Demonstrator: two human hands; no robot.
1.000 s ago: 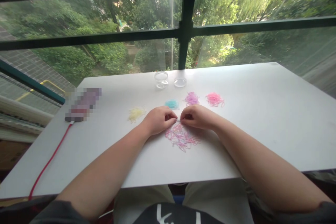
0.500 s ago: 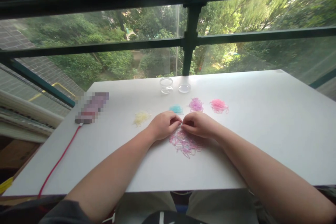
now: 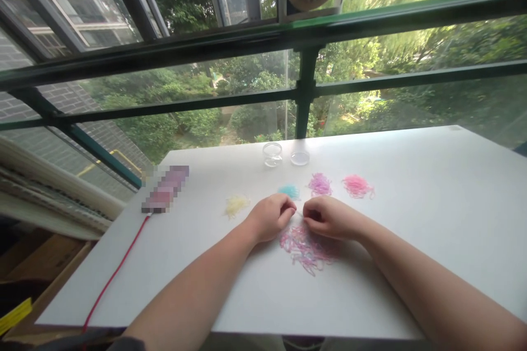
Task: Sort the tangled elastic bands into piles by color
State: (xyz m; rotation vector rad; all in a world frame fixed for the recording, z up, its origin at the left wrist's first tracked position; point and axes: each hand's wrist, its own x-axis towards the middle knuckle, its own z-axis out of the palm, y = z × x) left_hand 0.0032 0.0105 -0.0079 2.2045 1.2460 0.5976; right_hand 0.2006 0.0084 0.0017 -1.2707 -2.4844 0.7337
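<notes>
My left hand (image 3: 274,216) and my right hand (image 3: 329,216) face each other over the white table, fingertips pinched. A thin, pale rubber band (image 3: 300,213) spans the small gap between them, one end in each pinch. Just below lies a loose pile of mixed pink, purple and pale rubber bands (image 3: 307,249), partly under my right hand. Behind my hands are single-colour heaps: yellow bands (image 3: 236,205) on the left, blue bands (image 3: 289,192) in the middle, purple bands (image 3: 320,184) beside them, and pink bands (image 3: 357,186) on the right.
A clear round container (image 3: 272,154) and a clear round lid (image 3: 300,158) stand near the far edge of the white table (image 3: 432,219). At left lies a blurred-out device (image 3: 167,189) with a red cable (image 3: 117,271). Green window bars (image 3: 304,88) rise behind the table.
My fingertips have moved slightly apart, and the pale band now shows between them. The camera has tilted up and a little left, so the whole scene sits lower and further right.
</notes>
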